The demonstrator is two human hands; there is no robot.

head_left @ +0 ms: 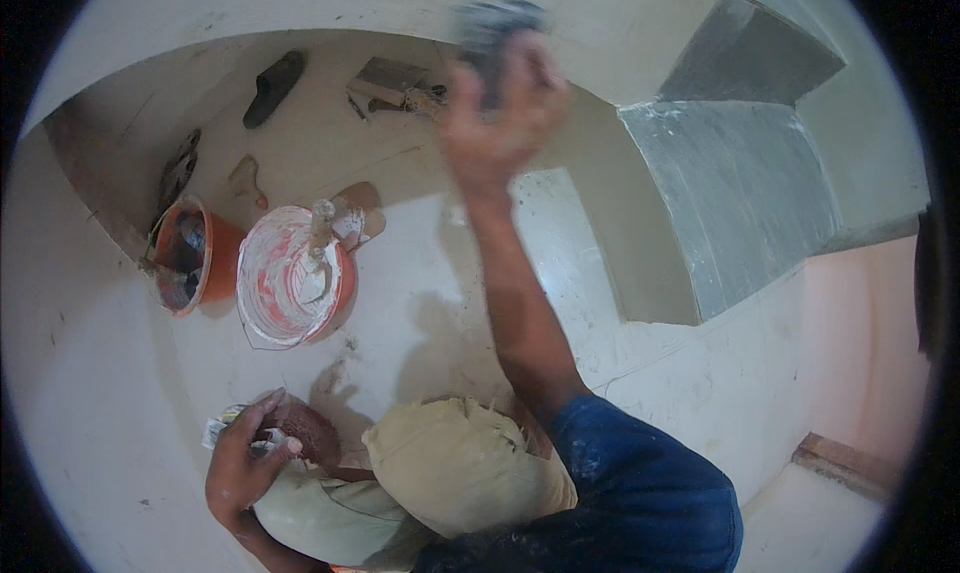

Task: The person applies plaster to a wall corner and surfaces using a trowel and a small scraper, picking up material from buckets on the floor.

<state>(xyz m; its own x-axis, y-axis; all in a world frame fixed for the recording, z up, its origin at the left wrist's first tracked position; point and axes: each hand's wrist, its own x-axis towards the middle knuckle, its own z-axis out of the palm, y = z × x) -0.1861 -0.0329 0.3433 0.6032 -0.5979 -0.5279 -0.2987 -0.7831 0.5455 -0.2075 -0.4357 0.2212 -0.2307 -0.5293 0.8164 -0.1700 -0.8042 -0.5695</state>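
My right hand [505, 123] is raised on a stretched arm at the pale wall, closed on a dark, broad-ended flat tool [492, 48]. Motion smears the tool, so its exact kind is unclear. Low on the left, my left hand [245, 458] is by my bent leg, fingers curled round a crumpled whitish piece [216, 428]. In front of it is an orange-red bucket [243, 291], its inside coated with white paste. A thick-handled tool [320, 228] stands in that bucket, its lower end covered in white.
Beside it, a second orange bucket [222, 258] holds dark items. Behind lie a dark slipper [274, 88], another sandal [178, 168], and a box-like object [388, 80] amid debris. A tan slipper [368, 223] is near the paste bucket. A grey stepped block [735, 203] juts out right.
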